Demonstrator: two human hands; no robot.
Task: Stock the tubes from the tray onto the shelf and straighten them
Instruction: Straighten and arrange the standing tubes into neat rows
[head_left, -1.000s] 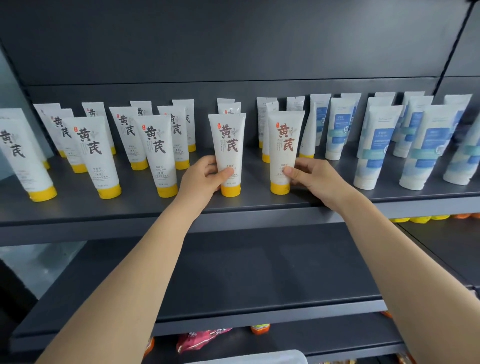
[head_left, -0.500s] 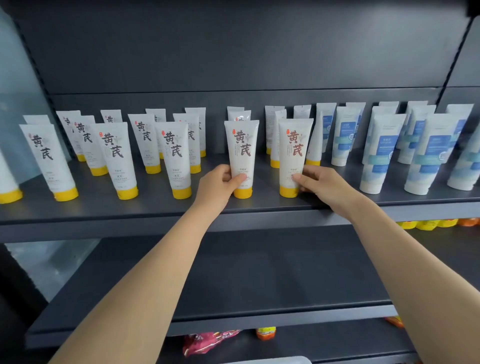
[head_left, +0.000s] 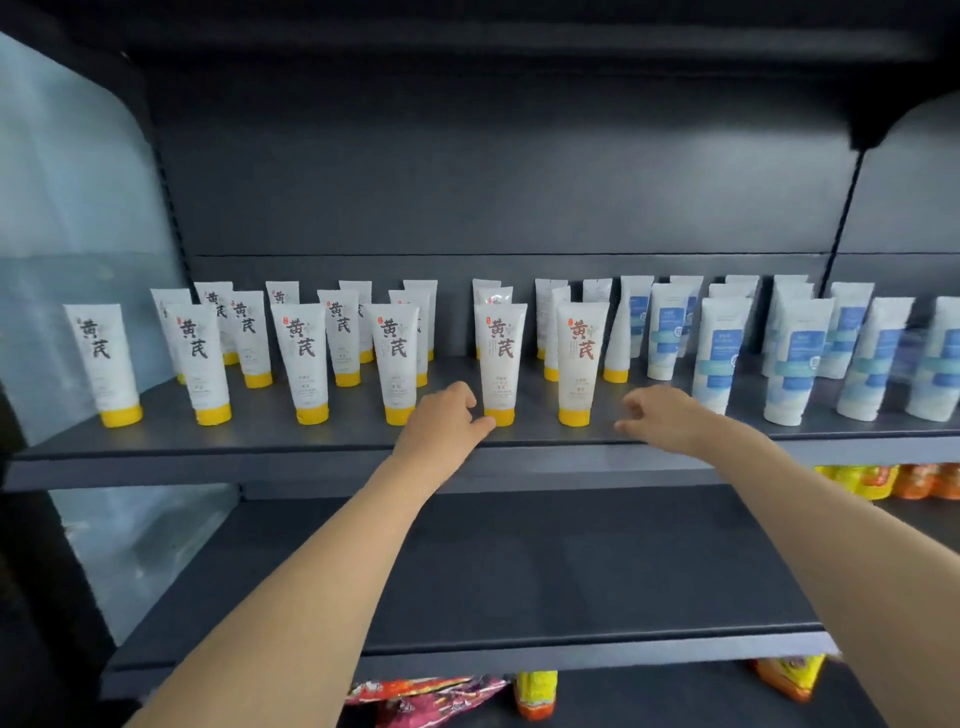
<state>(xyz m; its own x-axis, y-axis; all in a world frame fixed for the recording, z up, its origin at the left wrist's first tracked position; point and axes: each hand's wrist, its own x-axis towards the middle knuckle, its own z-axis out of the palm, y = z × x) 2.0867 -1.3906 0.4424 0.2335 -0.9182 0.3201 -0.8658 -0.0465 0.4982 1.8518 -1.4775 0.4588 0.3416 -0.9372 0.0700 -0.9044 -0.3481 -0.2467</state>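
Left hand (head_left: 445, 422) and right hand (head_left: 661, 415), loosely curled and empty, flanked two front tubes (head_left: 500, 358) on the shelf (head_left: 260, 448). Judged light, squashy, tippy; grip low, near cap (head_left: 500, 416).

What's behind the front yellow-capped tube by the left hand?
Two more white tubes stand in line behind the front tube; only their crimped tops show above it. Their labels, lower bodies and caps are covered.

Low down we see crumpled red packets (head_left: 426, 699) beside a yellow-orange pack (head_left: 535, 693). More orange and yellow packs (head_left: 878, 480) sit at right, and a glass panel (head_left: 72, 218) at left.
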